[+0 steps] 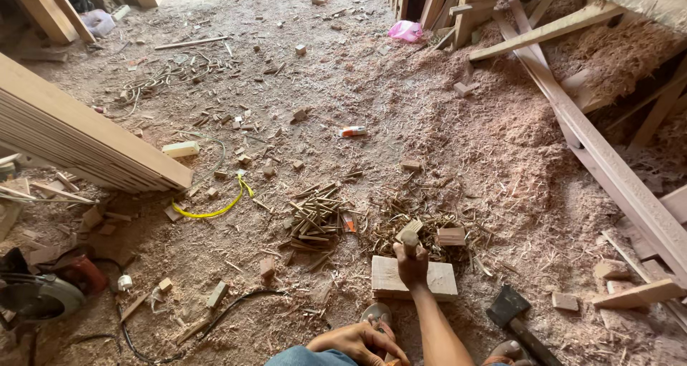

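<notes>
On a sawdust-strewn workshop floor, a person's right hand point(412, 264) is clenched around a small wood peg point(408, 234), holding it upright over a flat board point(436, 279) — just short of a heap of split sticks point(315, 219). The left hand point(361, 341) rests low beside a sandal point(377, 314), fingers curled; whether it holds anything cannot be told. A hatchet point(509, 310) lies to the right, a circular saw point(43, 291) far left, a yellow cord point(218, 207) beyond — and stacked planks point(79, 133) lean nearby.
</notes>
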